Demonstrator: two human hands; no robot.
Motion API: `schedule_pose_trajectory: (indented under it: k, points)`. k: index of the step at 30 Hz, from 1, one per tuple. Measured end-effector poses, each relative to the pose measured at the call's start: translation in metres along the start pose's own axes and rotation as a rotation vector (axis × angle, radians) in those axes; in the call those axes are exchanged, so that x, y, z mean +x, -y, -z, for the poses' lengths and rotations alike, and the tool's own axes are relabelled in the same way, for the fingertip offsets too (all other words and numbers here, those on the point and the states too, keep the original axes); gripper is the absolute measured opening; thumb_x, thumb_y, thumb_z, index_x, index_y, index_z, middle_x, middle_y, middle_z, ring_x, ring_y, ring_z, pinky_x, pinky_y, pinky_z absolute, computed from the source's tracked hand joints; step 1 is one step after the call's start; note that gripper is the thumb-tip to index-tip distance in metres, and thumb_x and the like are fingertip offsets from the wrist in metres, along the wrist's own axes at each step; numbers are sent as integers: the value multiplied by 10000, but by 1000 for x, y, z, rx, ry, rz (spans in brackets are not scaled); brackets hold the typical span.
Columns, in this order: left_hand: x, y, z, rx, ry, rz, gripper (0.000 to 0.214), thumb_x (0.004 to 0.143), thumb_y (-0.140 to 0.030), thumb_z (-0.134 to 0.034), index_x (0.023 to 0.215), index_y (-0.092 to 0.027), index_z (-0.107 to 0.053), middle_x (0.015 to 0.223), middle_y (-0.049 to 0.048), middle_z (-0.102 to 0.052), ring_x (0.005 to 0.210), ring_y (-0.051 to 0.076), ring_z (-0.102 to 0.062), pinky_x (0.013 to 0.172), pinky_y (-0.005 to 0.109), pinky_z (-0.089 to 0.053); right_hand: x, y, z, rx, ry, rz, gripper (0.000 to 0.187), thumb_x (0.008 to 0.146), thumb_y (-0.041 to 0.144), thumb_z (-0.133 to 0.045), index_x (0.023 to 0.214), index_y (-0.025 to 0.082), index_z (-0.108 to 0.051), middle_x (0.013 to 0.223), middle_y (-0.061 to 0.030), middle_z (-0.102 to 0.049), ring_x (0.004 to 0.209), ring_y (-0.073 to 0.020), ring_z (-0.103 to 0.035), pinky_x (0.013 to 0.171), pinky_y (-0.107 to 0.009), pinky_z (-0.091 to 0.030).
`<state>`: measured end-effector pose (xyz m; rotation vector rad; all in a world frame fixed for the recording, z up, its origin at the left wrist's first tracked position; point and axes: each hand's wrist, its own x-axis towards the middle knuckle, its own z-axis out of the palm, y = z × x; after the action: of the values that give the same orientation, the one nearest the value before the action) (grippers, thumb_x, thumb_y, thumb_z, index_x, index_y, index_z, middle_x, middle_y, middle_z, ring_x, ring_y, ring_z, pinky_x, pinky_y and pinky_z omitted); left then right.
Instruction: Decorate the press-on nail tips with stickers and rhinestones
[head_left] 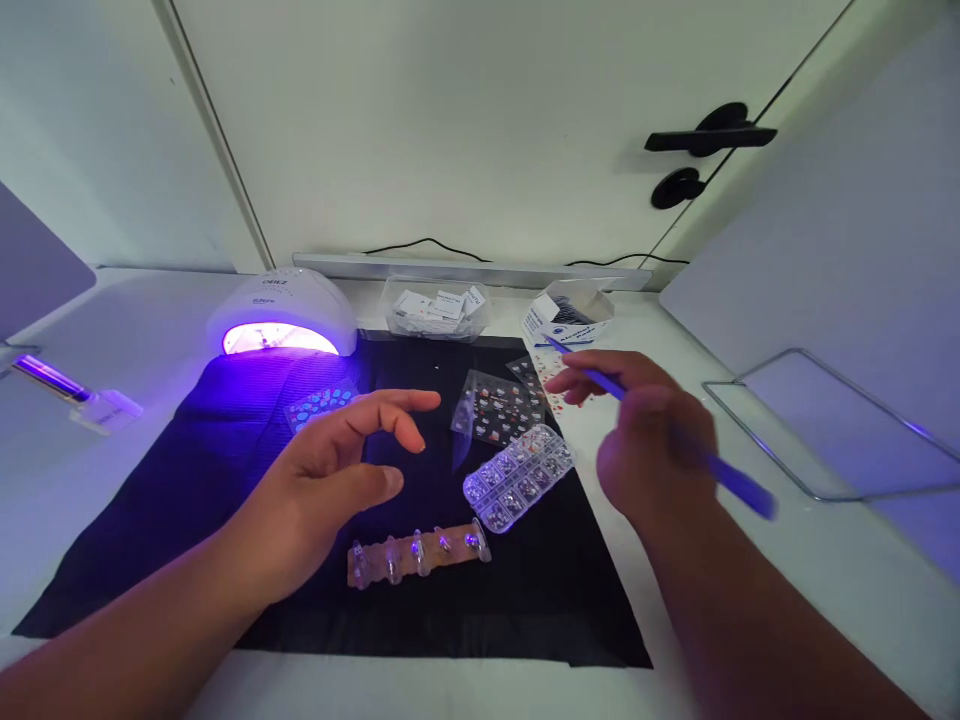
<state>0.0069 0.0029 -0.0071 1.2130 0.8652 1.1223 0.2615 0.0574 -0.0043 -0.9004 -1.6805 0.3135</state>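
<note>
While a brownish strip (377,562) bearing five clear nail tips (419,552) is lying on the near part of a black cloth (450,630), the white desk (405,690) is showing along the cloth's front edge. With the strip as the dial's middle and twelve pointing straight away from the person, the left hand (319,485) is hovering at ten o'clock; its grip is released, thumb and fingers curving apart. A clear compartment case (517,477) of small shiny pieces is lying slantwise at two o'clock, near the strip's end. Farther out in that direction, the right hand (652,430) is grasping a slim blue tool (739,483), whose far tip is pointing toward ten o'clock.

Just beyond the case, dark patterned sheets (502,408) are lying at one o'clock, while a blue spotted sheet (321,400) is lying at eleven, partly hidden behind the left hand. A dark-capped bottle (107,411) is resting well out at ten.

Farther back, a white lamp (300,300) is glowing violet at eleven, a clear tub (394,322) is holding paper packets (448,303) at twelve, and an open carton (592,332) is standing at one. Behind them, a pale door (487,120) is bearing a black handle (709,140) at one o'clock.
</note>
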Motion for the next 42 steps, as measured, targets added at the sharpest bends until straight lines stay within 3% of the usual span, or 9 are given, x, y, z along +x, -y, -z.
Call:
schedule_pose_trajectory:
  k: [2, 5, 8, 11, 14, 20, 28, 42]
  points:
    - [0, 1, 1, -28, 30, 11, 211, 739, -120, -654, 845, -286, -730, 1232, -38, -692, 1280, 225, -470, 1040, 335, -314, -1, 8, 1, 121, -35, 32, 551, 951, 661, -371, 892, 258, -743, 761, -38, -699, 665, -195, -619, 639, -369, -511]
    - [-1, 1, 1, -55, 79, 14, 193, 743, -166, -673, 884, -284, -731, 1150, -24, -682, 1073, 198, -550, 947, 312, -389, -4, 25, -1, 371, 41, 36, 512, 986, 584, -375, 865, 275, -765, 678, -22, -701, 560, -172, -615, 583, -358, -540]
    - [-4, 1, -1, -116, 146, 26, 200, 745, -179, -673, 912, -279, -719, 1088, -19, -634, 940, 164, -549, 869, 275, -418, -11, 37, -2, 705, 189, -117, 415, 970, 543, -479, 999, 246, -767, 630, -15, -703, 540, -164, -637, 569, -334, -556]
    - [-6, -1, -3, -161, 205, 34, 225, 744, -161, -656, 934, -270, -705, 1029, -8, -591, 912, 155, -534, 833, 251, -426, -16, 42, -1, 828, 282, -271, 307, 924, 491, -606, 1022, 245, -762, 693, -23, -736, 604, -166, -675, 580, -311, -573]
    - [-8, -2, -5, -168, 240, 30, 220, 751, -166, -655, 947, -255, -698, 1007, 5, -576, 912, 161, -524, 827, 252, -427, -18, 41, -3, 841, 350, -284, 224, 892, 431, -680, 1012, 267, -773, 722, -20, -744, 611, -150, -669, 585, -296, -571]
    - [-9, -5, -4, -152, 242, 53, 165, 757, -158, -679, 903, -227, -712, 1021, 24, -572, 924, 169, -507, 819, 241, -440, -20, 35, -9, 780, 380, -105, 305, 947, 477, -582, 1044, 270, -783, 644, -5, -710, 566, -136, -618, 693, -343, -545]
    - [-9, -11, -5, -161, 251, 72, 163, 764, -157, -696, 906, -236, -708, 1021, 24, -569, 925, 172, -509, 785, 230, -451, -23, 32, -10, 735, 410, -104, 317, 937, 493, -581, 1037, 280, -794, 672, -20, -612, 643, -175, -572, 604, -354, -475]
    - [-10, -9, -3, -130, 262, 83, 117, 766, -173, -697, 868, -228, -710, 1023, 21, -575, 903, 168, -513, 766, 229, -446, -21, 35, -15, 773, 415, -101, 290, 951, 429, -585, 1042, 248, -792, 651, -19, -651, 608, -168, -581, 622, -358, -486]
